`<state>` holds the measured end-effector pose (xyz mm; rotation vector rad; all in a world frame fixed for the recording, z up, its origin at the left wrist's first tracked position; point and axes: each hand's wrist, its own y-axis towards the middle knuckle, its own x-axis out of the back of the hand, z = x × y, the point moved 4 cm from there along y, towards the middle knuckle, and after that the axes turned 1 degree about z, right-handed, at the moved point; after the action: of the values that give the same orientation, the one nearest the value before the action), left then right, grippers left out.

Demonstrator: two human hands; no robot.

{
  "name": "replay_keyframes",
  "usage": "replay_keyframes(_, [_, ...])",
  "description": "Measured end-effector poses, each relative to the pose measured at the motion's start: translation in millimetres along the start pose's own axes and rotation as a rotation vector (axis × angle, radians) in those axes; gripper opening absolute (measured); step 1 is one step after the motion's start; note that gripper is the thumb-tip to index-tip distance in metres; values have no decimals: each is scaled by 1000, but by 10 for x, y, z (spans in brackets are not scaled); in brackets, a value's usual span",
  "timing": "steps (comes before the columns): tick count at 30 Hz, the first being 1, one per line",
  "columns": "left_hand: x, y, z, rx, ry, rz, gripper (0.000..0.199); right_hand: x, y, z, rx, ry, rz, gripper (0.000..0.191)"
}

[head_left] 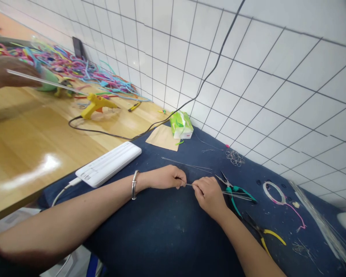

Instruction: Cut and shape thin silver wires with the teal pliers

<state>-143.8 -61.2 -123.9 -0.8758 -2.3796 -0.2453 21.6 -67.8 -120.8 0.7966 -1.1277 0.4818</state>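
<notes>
My left hand point(165, 177), with a silver bangle on its wrist, pinches one end of a thin bundle of metal wires point(188, 185). My right hand point(211, 195) is closed round the same bundle just to the right, leaving a short stretch of it bare between the hands. Beyond the right hand, wire ends point(239, 196) stick out across green-handled pliers point(233, 188); whether they all belong to the held bundle is hidden by the hand. A few loose wires point(187, 164) lie on the dark blue cloth point(167, 231) just behind my hands.
Yellow-handled pliers point(259, 229), a white ring spool point(266, 192) and tangled wire point(234, 157) lie right. A white power bank point(108, 163) with a cable is left, a tissue pack point(181, 124) behind. Another person's hand point(14, 75) is near a yellow glue gun point(96, 105).
</notes>
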Motion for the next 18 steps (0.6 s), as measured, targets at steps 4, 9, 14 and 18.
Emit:
replay_keyframes(4, [71, -11, 79, 10, -28, 23, 18, 15, 4, -18, -8, -16, -17, 19])
replay_keyframes(9, [183, -50, 151, 34, -40, 64, 17, 27, -5, -18, -7, -39, -42, 18])
replay_keyframes(14, [364, -140, 165, 47, 44, 59, 16, 35, -9, -28, -30, -53, -81, 19])
replay_keyframes(18, [518, -225, 194, 78, 85, 37, 16, 40, -12, -38, -39, -66, -121, 19])
